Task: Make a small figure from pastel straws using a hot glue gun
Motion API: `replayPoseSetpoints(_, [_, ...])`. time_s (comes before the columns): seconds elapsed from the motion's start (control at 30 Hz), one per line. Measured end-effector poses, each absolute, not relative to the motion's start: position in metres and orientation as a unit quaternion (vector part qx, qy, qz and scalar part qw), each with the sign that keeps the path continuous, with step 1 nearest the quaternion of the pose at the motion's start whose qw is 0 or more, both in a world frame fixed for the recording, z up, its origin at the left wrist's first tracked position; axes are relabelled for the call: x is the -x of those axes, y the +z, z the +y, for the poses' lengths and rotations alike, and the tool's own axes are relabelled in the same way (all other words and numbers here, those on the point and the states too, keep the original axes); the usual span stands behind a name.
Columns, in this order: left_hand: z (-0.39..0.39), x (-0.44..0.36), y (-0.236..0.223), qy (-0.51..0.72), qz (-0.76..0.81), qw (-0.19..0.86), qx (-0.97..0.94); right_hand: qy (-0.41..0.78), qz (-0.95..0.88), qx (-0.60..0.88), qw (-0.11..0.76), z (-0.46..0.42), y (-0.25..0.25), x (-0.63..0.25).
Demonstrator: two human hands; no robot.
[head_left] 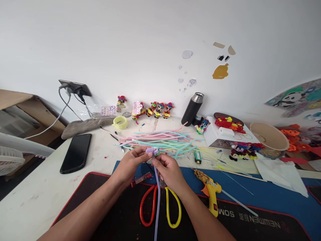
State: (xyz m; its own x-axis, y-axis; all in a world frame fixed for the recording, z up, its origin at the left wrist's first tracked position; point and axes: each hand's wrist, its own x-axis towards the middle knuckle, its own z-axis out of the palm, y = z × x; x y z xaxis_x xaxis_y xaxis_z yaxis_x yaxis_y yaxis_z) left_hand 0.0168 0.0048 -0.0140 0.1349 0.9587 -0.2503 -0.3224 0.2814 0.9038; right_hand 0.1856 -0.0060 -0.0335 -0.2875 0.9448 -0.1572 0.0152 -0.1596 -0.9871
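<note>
Between my two hands is a small coiled lilac pipe cleaner piece (151, 151) with a bit of green on its right side. My left hand (132, 162) pinches it from the left, thumb on its front. Closed at the lower right of the piece, my right hand (169, 171) grips it near where a long lilac pipe cleaner (157, 204) hangs down toward me. Below the hands lie scissors with a red handle (141, 209) and a yellow handle (180, 211); the right hand partly hides their blades. Just beyond my fingers spreads a loose pile of pink, mint and yellow pipe cleaners (160, 138).
A yellow glue gun (212, 194) lies right on the mat (238, 231). A phone (75, 153) and tape roll (120, 123) are left. Several finished dolls (159, 110) line the wall near a black thermos (192, 108). A bowl (269, 135) and white box (213, 137) stand right.
</note>
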Motion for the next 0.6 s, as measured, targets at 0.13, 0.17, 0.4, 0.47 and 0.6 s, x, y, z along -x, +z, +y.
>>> replayPoseSetpoints(0.13, [0.0049,-0.0171,-0.0167,0.48,0.447,0.672,-0.345,0.594,-0.532,0.465,0.384,-0.0065,-0.0348,-0.1859])
replayPoseSetpoints(0.17, [0.005,-0.0172,-0.0174,0.479,0.448,0.673,-0.342,0.592,-0.533,0.465,0.386,-0.0066,-0.035,-0.1858])
replayPoseSetpoints(0.4, [0.0053,-0.0174,-0.0196,0.469,0.457,0.676,-0.337,0.56,-0.556,0.467,0.399,-0.0059,-0.0367,-0.1861])
replayPoseSetpoints(0.47, [0.0049,-0.0172,-0.0193,0.467,0.46,0.673,-0.344,0.538,-0.57,0.474,0.402,-0.0054,-0.0379,-0.1867])
replayPoseSetpoints(0.6, [0.0038,-0.0174,-0.0181,0.461,0.471,0.657,-0.367,0.504,-0.586,0.486,0.407,-0.0048,-0.0398,-0.1873])
